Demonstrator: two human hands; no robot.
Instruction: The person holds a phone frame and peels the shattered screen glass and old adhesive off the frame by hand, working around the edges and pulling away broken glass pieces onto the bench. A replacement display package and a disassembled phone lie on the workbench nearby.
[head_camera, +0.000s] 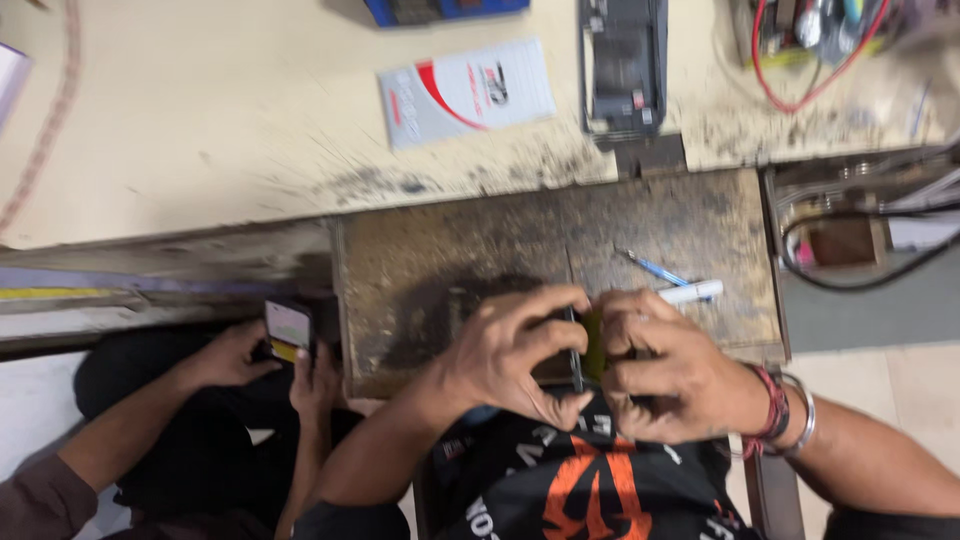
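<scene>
Over the worn dark board (450, 250), left hand (510, 355) and right hand (670, 370) pinch a thin dark panel (575, 365) edge-up between them, fingers closed tight, steadying its yellow-green part (594, 345); white pen (690, 292) lies just beyond.

Packet, box and one lit screen

A flat grey-white packet (466, 92) with a red curved band lies near the workbench's (200, 120) far edge; a blue box (445, 9) sits at that edge (cut off by the frame). Below the near edge, another person's phone screen (288, 327) glows pale, with a yellow strip.
</scene>
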